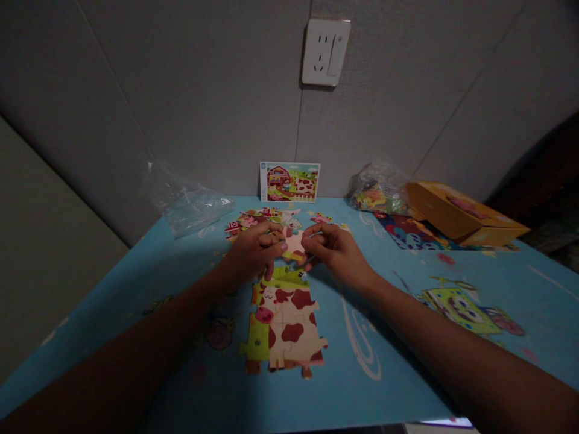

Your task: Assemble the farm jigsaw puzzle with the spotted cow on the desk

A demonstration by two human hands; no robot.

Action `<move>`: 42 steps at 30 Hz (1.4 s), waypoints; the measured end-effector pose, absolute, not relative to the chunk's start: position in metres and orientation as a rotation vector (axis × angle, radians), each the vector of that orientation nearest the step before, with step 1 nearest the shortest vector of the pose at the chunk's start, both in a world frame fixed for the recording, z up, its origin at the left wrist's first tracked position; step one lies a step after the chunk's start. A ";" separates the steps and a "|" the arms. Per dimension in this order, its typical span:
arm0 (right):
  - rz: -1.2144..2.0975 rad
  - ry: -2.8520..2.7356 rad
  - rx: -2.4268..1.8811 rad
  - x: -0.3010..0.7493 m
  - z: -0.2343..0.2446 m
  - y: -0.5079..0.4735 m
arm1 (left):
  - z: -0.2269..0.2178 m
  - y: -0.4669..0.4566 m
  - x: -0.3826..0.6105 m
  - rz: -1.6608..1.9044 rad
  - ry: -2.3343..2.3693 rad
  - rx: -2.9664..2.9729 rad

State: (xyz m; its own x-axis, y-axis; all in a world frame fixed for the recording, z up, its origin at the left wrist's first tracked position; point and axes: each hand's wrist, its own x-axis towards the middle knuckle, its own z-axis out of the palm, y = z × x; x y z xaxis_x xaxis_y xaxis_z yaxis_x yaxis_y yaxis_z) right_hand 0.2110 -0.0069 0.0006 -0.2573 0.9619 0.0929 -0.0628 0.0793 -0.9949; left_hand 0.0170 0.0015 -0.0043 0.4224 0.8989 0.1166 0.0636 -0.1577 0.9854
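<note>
Between my two hands is a puzzle piece [294, 242], pale pink with brown patches and a yellow-green edge, raised over the table. My left hand [259, 247] pinches its left side, and my right hand [330, 248] grips its right side with thumb and fingers. Just below them lies a joined section of jigsaw puzzle [292, 325] showing a spotted cow on green grass. Beyond my hands are loose puzzle pieces [246, 220] in a pile, partly hidden by my left hand.
A picture card [289, 182] of a farm leans on the wall below a socket [325, 52]. Clear plastic bag [192, 208] at back left; another bag [377, 188] with pieces and an orange box [465, 214] at back right. The blue tablecloth [181, 392] has cartoon prints.
</note>
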 end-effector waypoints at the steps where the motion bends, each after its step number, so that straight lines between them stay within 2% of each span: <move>1: 1.339 -1.391 -0.976 0.211 0.001 -0.007 | -0.003 0.001 0.017 0.918 0.874 1.541; 11: 1.414 -1.361 -1.019 0.211 0.001 -0.008 | 0.002 0.000 0.016 0.975 0.875 1.486; 18: 1.292 -1.422 -1.019 0.213 -0.002 -0.006 | 0.001 -0.003 0.017 0.810 0.799 1.501; 24: 1.361 -1.369 -1.001 0.211 0.000 -0.006 | -0.007 0.000 0.018 0.919 0.882 1.541; 33: 1.107 -1.321 -1.052 0.217 0.000 -0.001 | -0.010 0.001 0.015 1.100 0.847 2.049; 39: 0.888 -1.387 -1.058 0.217 -0.001 -0.004 | -0.006 -0.002 0.014 1.070 0.916 2.126; 42: 0.885 -1.382 -1.050 0.218 -0.001 -0.004 | -0.008 -0.001 0.014 1.058 1.000 2.081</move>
